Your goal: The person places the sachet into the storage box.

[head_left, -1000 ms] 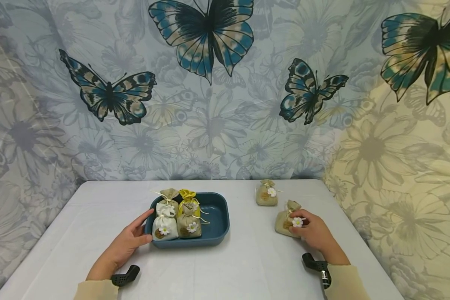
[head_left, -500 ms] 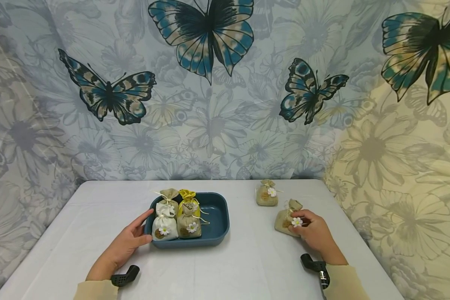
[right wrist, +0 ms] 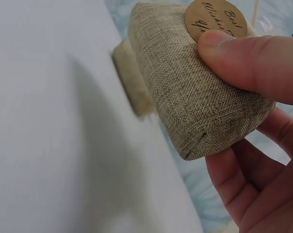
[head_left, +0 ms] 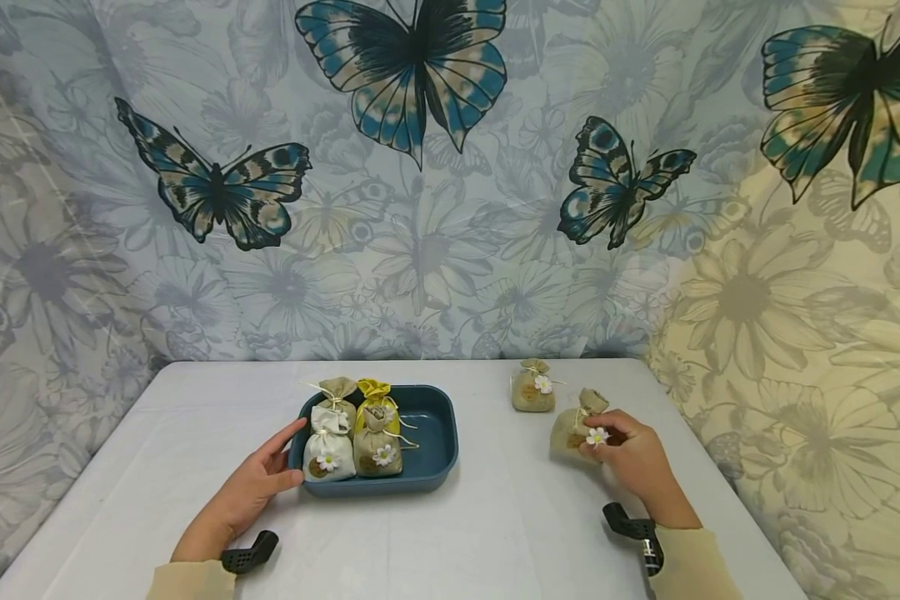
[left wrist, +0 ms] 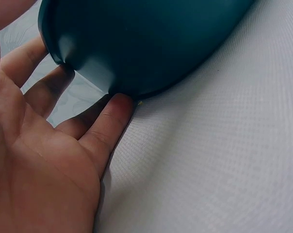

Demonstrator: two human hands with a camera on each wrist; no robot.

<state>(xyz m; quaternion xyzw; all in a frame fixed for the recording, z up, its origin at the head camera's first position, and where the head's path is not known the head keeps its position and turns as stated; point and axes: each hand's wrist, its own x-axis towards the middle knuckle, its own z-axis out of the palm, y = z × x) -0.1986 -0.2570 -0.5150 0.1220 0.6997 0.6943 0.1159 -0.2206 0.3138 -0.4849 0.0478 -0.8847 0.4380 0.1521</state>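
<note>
My right hand (head_left: 633, 454) pinches a beige cloth drawstring sachet (head_left: 567, 429) with a white daisy on it, thumb over its round "Best Wishes" tag (right wrist: 217, 19). The sachet (right wrist: 170, 82) is raised over the white table, its shadow below. At the left end of a blue tray (head_left: 431, 471), my left hand (head_left: 251, 496) rests with fairly straight fingers (left wrist: 110, 121) against the outer wall. Grouped in the tray's left half are a white sachet (head_left: 330, 457), a yellow one (head_left: 375, 388) and two beige ones, the front one (head_left: 377, 458) and the back one (head_left: 337, 388).
Another beige sachet (head_left: 534, 392) with a daisy stands near the table's back edge, behind the right hand. The white-covered table (head_left: 457, 542) ends at a butterfly-printed cloth backdrop (head_left: 435, 275).
My right hand has lifted the beige sachet slightly, and it now sits higher in the head view. The left hand and the tray have stayed in place.
</note>
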